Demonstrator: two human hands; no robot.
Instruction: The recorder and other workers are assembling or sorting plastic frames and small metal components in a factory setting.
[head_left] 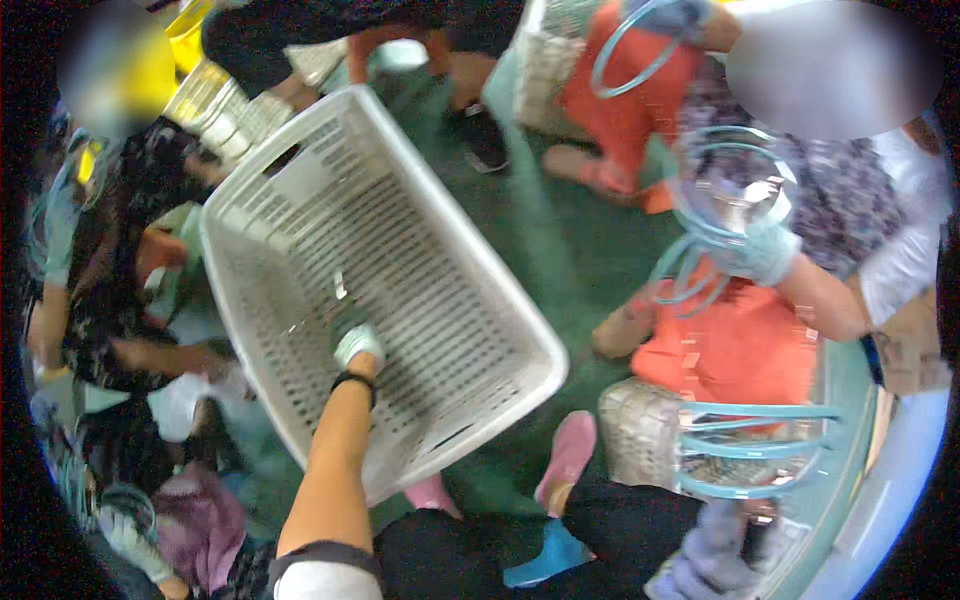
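At the far left, co-workers are sitting close together in dark patterned clothes, and one gloved hand [128,535] near the lower left edge is resting beside a pink cloth bundle [200,525].

Next comes the large white slatted plastic basket [370,280], which is lying tilted on the green floor [560,230], its open side facing the camera. The person's left hand [355,345], in a pale green glove with a black band at the wrist, is reaching down into the basket and pressing against its ribbed bottom. The fingers are curling inward, but whether they are pinching anything cannot be told; a small pale scrap [340,287] is lying on the slats just above them. The right hand is not showing.

To do this reach well, the judgement is that the basket should be steadied, since it is standing slanted and could rock under a one-handed push, and that the fingers should be working flat along the slats so nothing small slips through the gaps.

Further right, the person's pink shoes [565,455] are resting on the floor beside the basket's corner. At the right, a co-worker in an orange apron [740,345] is holding coils of light blue tubing [715,215] in a gloved hand [765,252], well apart from the basket.
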